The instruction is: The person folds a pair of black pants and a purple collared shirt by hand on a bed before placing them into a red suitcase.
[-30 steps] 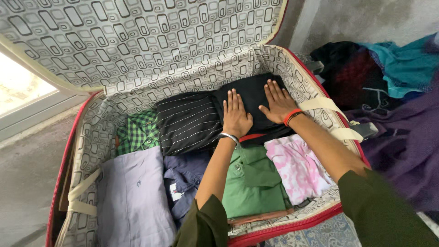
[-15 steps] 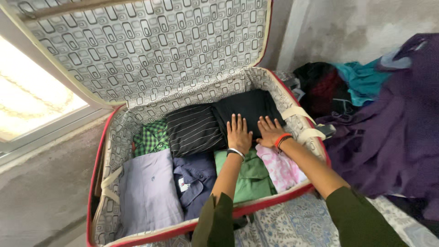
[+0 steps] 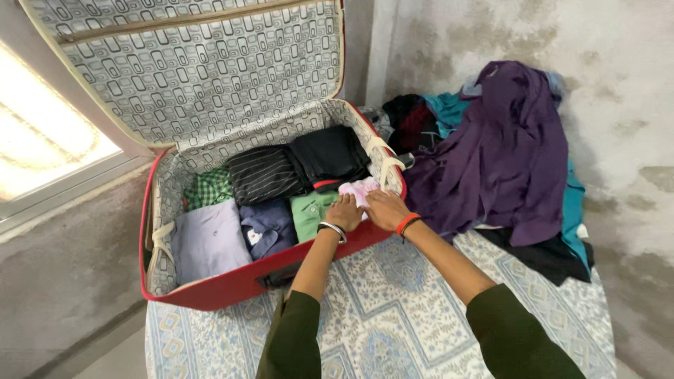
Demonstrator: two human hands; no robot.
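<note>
Bedspread-mounted red suitcase (image 3: 232, 284): both open palms, left hand (image 3: 345, 212) and right hand (image 3: 385, 209), rest flat on pink garment (image 3: 358, 188) directly ahead.

Premises: a home bedroom. Evidence: patterned bedsheet (image 3: 421, 309), open suitcase (image 3: 232, 281) of folded garments, loose clothing heap (image 3: 505, 154), stained plaster wall (image 3: 618, 84).

Open suitcase (image 3: 210, 288) on bedsheet (image 3: 393, 309), folded clothes (image 3: 267, 203) in it, clothes heap (image 3: 498, 154) right of it, both hands (image 3: 365, 210) at its front rim
</note>
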